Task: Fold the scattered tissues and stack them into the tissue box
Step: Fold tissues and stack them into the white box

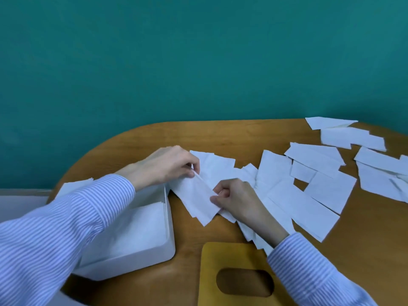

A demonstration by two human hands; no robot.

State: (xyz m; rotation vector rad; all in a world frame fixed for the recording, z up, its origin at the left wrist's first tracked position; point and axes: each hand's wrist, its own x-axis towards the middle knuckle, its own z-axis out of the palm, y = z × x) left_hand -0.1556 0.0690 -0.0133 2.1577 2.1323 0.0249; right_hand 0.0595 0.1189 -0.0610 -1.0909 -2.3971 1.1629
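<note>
— Teal wall [198, 58] behind, wooden surface [220, 138] in front. Where is the tissue?

— One white tissue [198, 195] is held just above the surface, between the two hands. The left hand [167, 166] pinches its far corner; the right hand [234, 197] pinches its near edge.

— And the tissue box [170, 235]?

— White, open, at the left, with folded tissues [136, 226] inside. Its yellow lid [220, 261] lies near. Scattered tissues [320, 184] cover the right side.
</note>
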